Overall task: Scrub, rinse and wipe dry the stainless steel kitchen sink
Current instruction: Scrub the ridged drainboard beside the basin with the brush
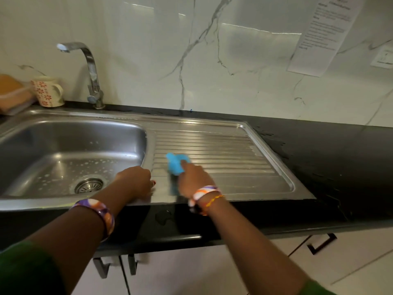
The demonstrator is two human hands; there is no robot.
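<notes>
Right hand [194,179] presses blue cloth [176,165] on the sink's [212,124] ridged drainboard.

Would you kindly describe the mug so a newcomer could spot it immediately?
Start at the steel sink and follow its back rim left of the tap. The mug stands on the counter there, cream with red flowers, beside an orange-lidded container.

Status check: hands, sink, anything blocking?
Right hand grips blue cloth on the drainboard. Left hand rests on the sink front rim, cloth-free. Basin shows droplets. Nothing blocking; mug sits behind, by the tap.
</notes>
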